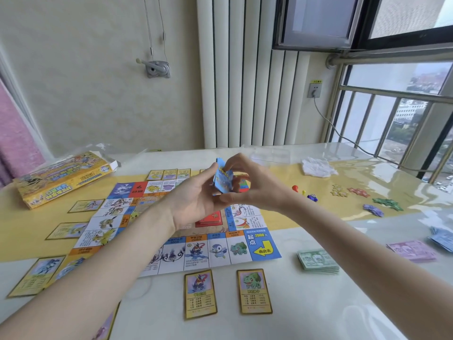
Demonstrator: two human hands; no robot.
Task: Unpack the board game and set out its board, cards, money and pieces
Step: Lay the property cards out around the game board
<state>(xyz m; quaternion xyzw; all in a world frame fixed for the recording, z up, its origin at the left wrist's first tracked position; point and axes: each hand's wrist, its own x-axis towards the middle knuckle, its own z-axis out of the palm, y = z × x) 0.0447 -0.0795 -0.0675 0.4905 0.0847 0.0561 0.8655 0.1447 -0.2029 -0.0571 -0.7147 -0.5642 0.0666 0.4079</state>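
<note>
Nearest the wearer, below both forearms, two yellow-bordered property cards (pixel 200 293) lie face up just off the near edge of the board (pixel 218 251). Out to the right of the right forearm sit a green money stack (pixel 317 261) and, further right, a pink money stack (pixel 411 251).

Above the middle of the board, the left hand (pixel 196 200) cups a small blue card deck (pixel 221 179) from beneath, fingers curled up around its left side. The right hand (pixel 247 185) pinches the deck from above, thumb underneath and fingertips on the top edge. The step looks like squaring or dealing these cards. Done well, the left hand should keep the pack firm while the right slides off one card at a time.

Beyond the right hand lie coloured pawns (pixel 295 188), dice (pixel 312 198) and star tokens (pixel 358 192). Far left of the left hand rests the opened game box (pixel 62 179).
</note>
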